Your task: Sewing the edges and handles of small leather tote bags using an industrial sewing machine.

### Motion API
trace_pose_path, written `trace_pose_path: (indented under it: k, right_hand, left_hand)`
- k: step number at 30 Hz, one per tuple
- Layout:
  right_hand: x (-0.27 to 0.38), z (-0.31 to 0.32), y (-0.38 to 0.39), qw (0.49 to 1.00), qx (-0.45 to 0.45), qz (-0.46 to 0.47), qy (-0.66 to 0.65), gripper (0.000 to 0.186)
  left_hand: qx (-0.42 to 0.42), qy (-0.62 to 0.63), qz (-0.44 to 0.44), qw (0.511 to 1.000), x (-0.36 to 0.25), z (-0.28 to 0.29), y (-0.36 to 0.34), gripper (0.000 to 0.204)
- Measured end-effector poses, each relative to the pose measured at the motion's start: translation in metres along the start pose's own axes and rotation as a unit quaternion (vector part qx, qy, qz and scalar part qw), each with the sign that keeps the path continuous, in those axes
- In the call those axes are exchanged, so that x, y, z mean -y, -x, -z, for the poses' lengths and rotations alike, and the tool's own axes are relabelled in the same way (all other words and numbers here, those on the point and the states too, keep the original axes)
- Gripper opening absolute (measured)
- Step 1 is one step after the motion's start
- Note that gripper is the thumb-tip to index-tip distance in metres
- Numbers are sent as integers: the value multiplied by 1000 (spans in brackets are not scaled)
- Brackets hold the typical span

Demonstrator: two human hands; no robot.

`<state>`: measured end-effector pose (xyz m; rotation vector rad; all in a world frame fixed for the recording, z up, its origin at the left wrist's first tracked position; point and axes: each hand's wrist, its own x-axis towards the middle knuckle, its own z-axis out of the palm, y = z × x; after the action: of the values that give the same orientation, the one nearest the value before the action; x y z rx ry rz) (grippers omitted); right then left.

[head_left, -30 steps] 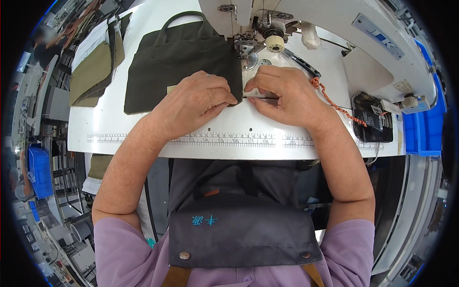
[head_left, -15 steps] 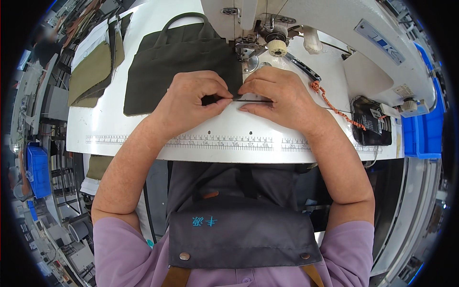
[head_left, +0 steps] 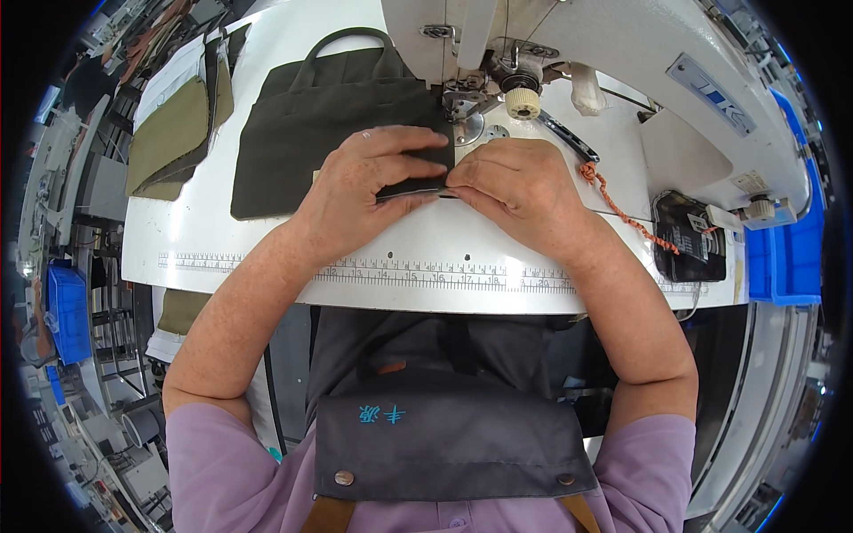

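A dark green fabric bag piece (head_left: 293, 147) with a loop handle at its far edge lies flat on the white table, its right side by the sewing machine's needle area (head_left: 453, 111). On its near right corner rests my left hand (head_left: 351, 186), open, with fingers stretched apart over the fabric and the thumb lying along the near edge. Just right of it, my right hand (head_left: 520, 191) is closed in a pinch at that same corner. A thin dark strip of edge shows between the two hands; what lies under the right fingers is hidden.
Olive and dark fabric pieces (head_left: 173, 133) lie at the left. Right of the needle are a cutter knife (head_left: 569, 138) with an orange braided cord (head_left: 622, 210) and a black packet (head_left: 689, 235). A printed ruler (head_left: 426, 274) runs along the near table edge.
My left hand has let go of its pinch and spread its fingers over the fabric. My right thumb has closed in toward its fingers at the corner.
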<state>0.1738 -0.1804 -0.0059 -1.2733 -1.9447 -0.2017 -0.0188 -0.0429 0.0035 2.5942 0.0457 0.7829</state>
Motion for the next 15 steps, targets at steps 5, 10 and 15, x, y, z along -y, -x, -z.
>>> trace_pose_path:
  k: [5, 10, 15]
  right_hand:
    - [2, -2, 0, 999, -10, 27, 38, 13]
    - [1, -4, 2, 996, -3, 43, 82, 12]
    - [3, -7, 6, 994, 32, 61, 80, 14]
  left_hand:
    - [36, -2, -57, 998, 9, -1, 7, 24]
    - [28, -54, -100, 993, 10, -2, 10, 22]
    - [106, -67, -135, 983, 11, 9, 6, 23]
